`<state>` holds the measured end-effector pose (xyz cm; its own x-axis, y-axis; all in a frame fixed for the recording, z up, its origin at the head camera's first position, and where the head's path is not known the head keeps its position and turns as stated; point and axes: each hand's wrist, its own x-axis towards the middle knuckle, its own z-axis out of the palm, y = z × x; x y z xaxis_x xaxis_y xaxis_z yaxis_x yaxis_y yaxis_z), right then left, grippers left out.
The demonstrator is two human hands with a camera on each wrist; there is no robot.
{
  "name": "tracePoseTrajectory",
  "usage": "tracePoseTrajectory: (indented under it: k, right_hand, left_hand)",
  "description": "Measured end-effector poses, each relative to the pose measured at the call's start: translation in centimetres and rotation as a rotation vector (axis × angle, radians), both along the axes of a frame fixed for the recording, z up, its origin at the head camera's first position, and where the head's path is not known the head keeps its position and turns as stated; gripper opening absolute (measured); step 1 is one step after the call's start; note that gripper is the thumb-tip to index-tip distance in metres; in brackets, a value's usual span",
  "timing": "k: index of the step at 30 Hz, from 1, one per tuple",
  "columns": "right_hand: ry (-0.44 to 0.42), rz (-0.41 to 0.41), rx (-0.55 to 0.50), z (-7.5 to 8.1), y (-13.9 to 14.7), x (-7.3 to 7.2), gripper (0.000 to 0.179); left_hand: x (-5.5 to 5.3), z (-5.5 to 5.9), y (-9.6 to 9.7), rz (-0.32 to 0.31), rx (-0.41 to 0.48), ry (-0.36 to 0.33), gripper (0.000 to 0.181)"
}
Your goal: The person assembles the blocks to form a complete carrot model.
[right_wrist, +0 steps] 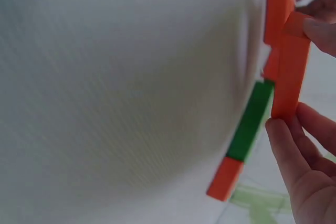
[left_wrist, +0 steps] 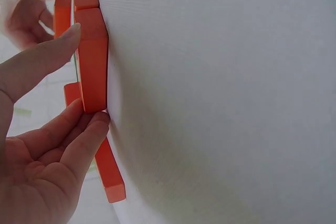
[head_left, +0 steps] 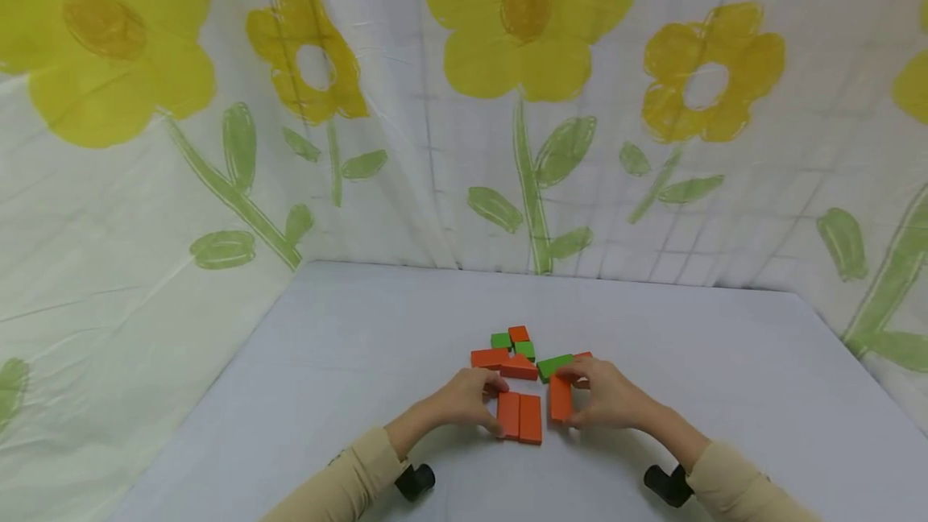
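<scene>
the left hand [head_left: 467, 403] pinches an orange-red oblong block [head_left: 508, 416] by its ends on the white table [head_left: 362, 337], a matching block [head_left: 531, 420] touching its right side; the right hand [head_left: 611, 395] pinches a third orange-red block [head_left: 561, 399] beside them.

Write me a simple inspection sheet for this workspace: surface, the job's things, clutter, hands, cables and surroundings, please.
Surface: white table, blocks grouped near its middle.
Job's things: a pair of red blocks lying side by side; beyond them, a red triangular block, an oblong green block, two small green blocks and more red blocks.
Clutter: nothing seen.
Left hand: holds the pair's left block by its ends.
Right hand: pinches another red block by its ends, right of the pair.
Cables: nothing seen.
Surroundings: pale sheeting with yellow flowers and green leaves; a black device at each wrist.
</scene>
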<state>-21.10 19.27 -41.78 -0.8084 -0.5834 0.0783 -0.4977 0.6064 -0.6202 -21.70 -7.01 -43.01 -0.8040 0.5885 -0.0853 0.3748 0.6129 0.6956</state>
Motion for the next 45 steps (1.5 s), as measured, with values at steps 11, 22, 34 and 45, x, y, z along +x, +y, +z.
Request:
tracePoseTrajectory:
  k: [11, 22, 34, 45]
  right_hand:
    - [-0.004, 0.055, 0.066, -1.2, -0.6, 1.0, 0.056]
    - [0.012, 0.062, 0.067, -1.4, -0.7, 1.1, 0.056]
    - [0.002, 0.066, 0.074, -1.1, -0.8, 1.1, 0.057]
    - [-0.029, 0.066, 0.058, -1.0, -0.8, 1.2, 0.060]
  left_hand:
    - [0.1, -0.1, -0.1, -0.010, -0.003, 0.019, 0.049]
    - [0.3, 0.0, -0.1, -0.018, -0.005, 0.030, 0.049]
    - [0.4, 0.1, 0.0, -0.024, -0.007, 0.038, 0.049]
    - [0.4, 0.2, -0.2, -0.025, -0.001, 0.034, 0.050]
